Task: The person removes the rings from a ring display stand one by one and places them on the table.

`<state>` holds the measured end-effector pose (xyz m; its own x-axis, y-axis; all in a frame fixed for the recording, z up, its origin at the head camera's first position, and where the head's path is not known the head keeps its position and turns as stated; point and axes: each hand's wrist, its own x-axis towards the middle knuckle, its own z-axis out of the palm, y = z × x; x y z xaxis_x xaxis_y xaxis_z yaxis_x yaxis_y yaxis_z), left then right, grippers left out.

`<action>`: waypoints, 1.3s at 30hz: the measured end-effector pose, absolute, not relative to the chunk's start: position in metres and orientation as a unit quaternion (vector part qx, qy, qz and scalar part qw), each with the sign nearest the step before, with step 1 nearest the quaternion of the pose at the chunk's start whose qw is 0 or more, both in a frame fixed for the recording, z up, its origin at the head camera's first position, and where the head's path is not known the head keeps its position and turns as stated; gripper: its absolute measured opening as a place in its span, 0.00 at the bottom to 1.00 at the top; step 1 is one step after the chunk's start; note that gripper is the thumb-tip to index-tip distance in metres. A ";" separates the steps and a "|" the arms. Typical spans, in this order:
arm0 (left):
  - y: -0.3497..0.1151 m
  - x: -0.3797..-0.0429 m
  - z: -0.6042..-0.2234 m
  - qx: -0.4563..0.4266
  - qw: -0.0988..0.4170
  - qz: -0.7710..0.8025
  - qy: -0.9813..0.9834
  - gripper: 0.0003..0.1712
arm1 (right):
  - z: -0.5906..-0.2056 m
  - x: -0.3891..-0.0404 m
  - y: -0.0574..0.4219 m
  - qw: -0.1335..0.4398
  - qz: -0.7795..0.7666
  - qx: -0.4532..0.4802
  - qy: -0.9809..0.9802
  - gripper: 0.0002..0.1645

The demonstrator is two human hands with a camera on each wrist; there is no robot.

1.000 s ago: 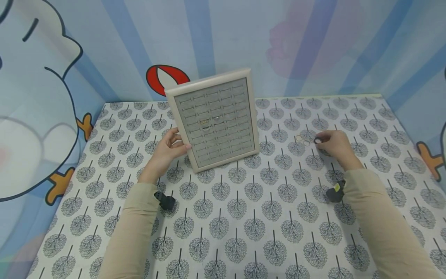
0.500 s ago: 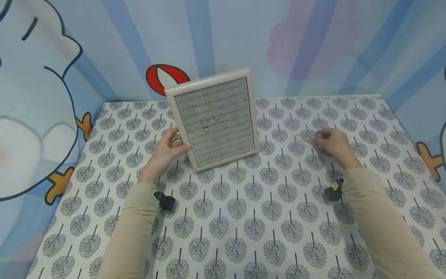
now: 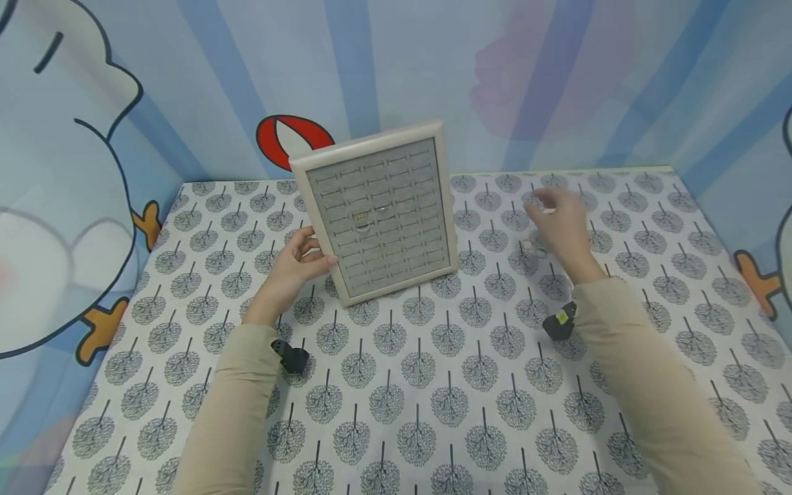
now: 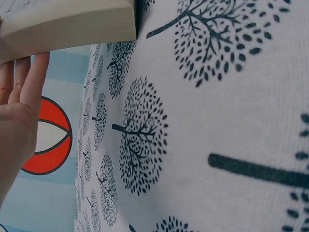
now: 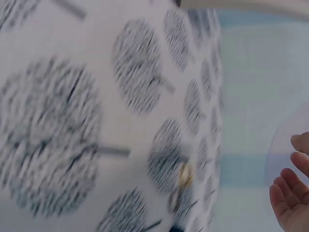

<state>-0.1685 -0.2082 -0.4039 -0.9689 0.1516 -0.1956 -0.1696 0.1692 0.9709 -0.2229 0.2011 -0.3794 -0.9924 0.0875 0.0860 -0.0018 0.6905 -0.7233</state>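
Note:
A ring display board with a pale frame and grey slotted face leans back on the table. My left hand grips its left side, thumb in front and fingers behind; its pale edge shows in the left wrist view. A gold ring and silver rings sit in the middle slots. My right hand is raised right of the board, fingers bent, thumb near the fingertips; I cannot tell whether it pinches something. Below it lie a gold ring and a silver ring, blurred, with a dark thing beside them.
A white cloth printed with dark trees covers the table. Behind it stands a blue striped cartoon backdrop. Black wrist cameras sit at both cuffs.
My right hand has lifted from beside the loose rings and moved up and left towards the board. My left hand and the board have stayed in place.

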 end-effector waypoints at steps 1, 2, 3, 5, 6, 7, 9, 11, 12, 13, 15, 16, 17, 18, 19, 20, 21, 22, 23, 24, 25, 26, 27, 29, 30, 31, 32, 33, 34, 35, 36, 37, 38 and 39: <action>-0.208 -0.169 -0.404 -0.005 0.124 0.645 0.754 0.39 | -0.376 -0.224 0.194 0.065 0.400 -0.015 -0.914 0.24; -0.208 -0.169 -0.404 -0.005 0.124 0.646 0.753 0.39 | -0.373 -0.225 0.187 0.071 0.405 -0.007 -0.912 0.23; -0.208 -0.169 -0.404 -0.004 0.123 0.647 0.752 0.39 | -0.371 -0.226 0.180 0.077 0.411 0.001 -0.908 0.23; -0.208 -0.169 -0.404 -0.003 0.122 0.648 0.752 0.39 | -0.364 -0.227 0.165 0.082 0.417 0.018 -0.905 0.22; -0.208 -0.169 -0.404 -0.003 0.122 0.648 0.752 0.39 | -0.361 -0.226 0.157 0.083 0.420 0.028 -0.903 0.21; -0.208 -0.169 -0.404 -0.004 0.122 0.648 0.752 0.39 | -0.358 -0.226 0.149 0.084 0.421 0.037 -0.902 0.21; -0.208 -0.169 -0.404 -0.004 0.122 0.648 0.752 0.39 | -0.353 -0.224 0.134 0.090 0.424 0.058 -0.899 0.21; -0.208 -0.169 -0.404 -0.005 0.122 0.648 0.752 0.40 | -0.348 -0.220 0.120 0.095 0.429 0.081 -0.895 0.20; -0.209 -0.169 -0.404 -0.006 0.122 0.648 0.752 0.40 | -0.347 -0.219 0.114 0.098 0.430 0.092 -0.893 0.20; -0.209 -0.169 -0.404 -0.006 0.123 0.647 0.753 0.40 | -0.346 -0.217 0.107 0.100 0.429 0.104 -0.892 0.19; -0.209 -0.169 -0.404 -0.006 0.123 0.645 0.754 0.40 | -0.344 -0.214 0.096 0.101 0.429 0.130 -0.888 0.18; -0.209 -0.169 -0.403 -0.007 0.123 0.644 0.755 0.40 | -0.344 -0.212 0.090 0.099 0.432 0.143 -0.885 0.18; -0.209 -0.169 -0.403 -0.007 0.123 0.643 0.756 0.40 | -0.343 -0.211 0.085 0.093 0.435 0.154 -0.882 0.17; -0.209 -0.169 -0.403 -0.007 0.123 0.642 0.757 0.40 | -0.343 -0.210 0.080 0.087 0.435 0.164 -0.881 0.17; -0.209 -0.169 -0.404 -0.006 0.122 0.642 0.757 0.40 | -0.343 -0.209 0.076 0.078 0.435 0.172 -0.881 0.17; -0.209 -0.169 -0.404 -0.007 0.122 0.642 0.757 0.40 | -0.343 -0.208 0.071 0.072 0.435 0.180 -0.879 0.17; -0.209 -0.169 -0.404 -0.007 0.122 0.642 0.757 0.41 | -0.344 -0.207 0.067 0.067 0.434 0.189 -0.878 0.17; -0.209 -0.169 -0.404 -0.006 0.122 0.641 0.757 0.41 | -0.344 -0.206 0.064 0.061 0.434 0.195 -0.878 0.17; -0.209 -0.169 -0.404 -0.005 0.122 0.641 0.757 0.41 | -0.345 -0.206 0.060 0.056 0.433 0.201 -0.877 0.18; -0.209 -0.170 -0.404 -0.005 0.123 0.641 0.758 0.40 | -0.345 -0.205 0.057 0.054 0.432 0.208 -0.876 0.18; -0.209 -0.170 -0.405 -0.005 0.123 0.641 0.758 0.40 | -0.346 -0.205 0.055 0.052 0.432 0.213 -0.875 0.18; -0.209 -0.170 -0.405 -0.005 0.123 0.641 0.758 0.40 | -0.346 -0.204 0.052 0.050 0.434 0.218 -0.873 0.18; -0.209 -0.170 -0.405 -0.005 0.123 0.641 0.757 0.40 | -0.347 -0.204 0.050 0.045 0.436 0.221 -0.871 0.18; -0.208 -0.170 -0.405 -0.006 0.124 0.643 0.756 0.40 | -0.346 -0.203 0.046 0.038 0.436 0.223 -0.871 0.19; -0.208 -0.170 -0.406 -0.006 0.125 0.644 0.755 0.41 | -0.346 -0.202 0.045 0.035 0.433 0.222 -0.873 0.19; -0.208 -0.171 -0.406 -0.006 0.126 0.646 0.753 0.41 | -0.346 -0.202 0.043 0.032 0.430 0.222 -0.874 0.20; -0.208 -0.170 -0.406 -0.006 0.126 0.646 0.753 0.41 | -0.345 -0.202 0.042 0.031 0.427 0.221 -0.876 0.20; -0.208 -0.170 -0.406 -0.006 0.127 0.646 0.753 0.40 | -0.345 -0.202 0.040 0.031 0.423 0.222 -0.878 0.20; -0.208 -0.170 -0.406 -0.006 0.128 0.645 0.753 0.40 | -0.345 -0.202 0.039 0.032 0.419 0.222 -0.880 0.20; -0.208 -0.170 -0.406 -0.007 0.127 0.645 0.754 0.40 | -0.345 -0.202 0.037 0.031 0.417 0.223 -0.881 0.20; -0.208 -0.170 -0.405 -0.006 0.127 0.645 0.754 0.40 | -0.345 -0.202 0.036 0.030 0.417 0.221 -0.881 0.19; -0.208 -0.170 -0.405 -0.006 0.127 0.645 0.754 0.40 | -0.344 -0.203 0.035 0.029 0.417 0.221 -0.881 0.19; -0.208 -0.169 -0.405 -0.005 0.126 0.646 0.753 0.39 | -0.345 -0.203 0.033 0.028 0.417 0.218 -0.882 0.18; -0.208 -0.169 -0.405 -0.004 0.126 0.646 0.753 0.39 | -0.345 -0.204 0.032 0.027 0.418 0.216 -0.882 0.18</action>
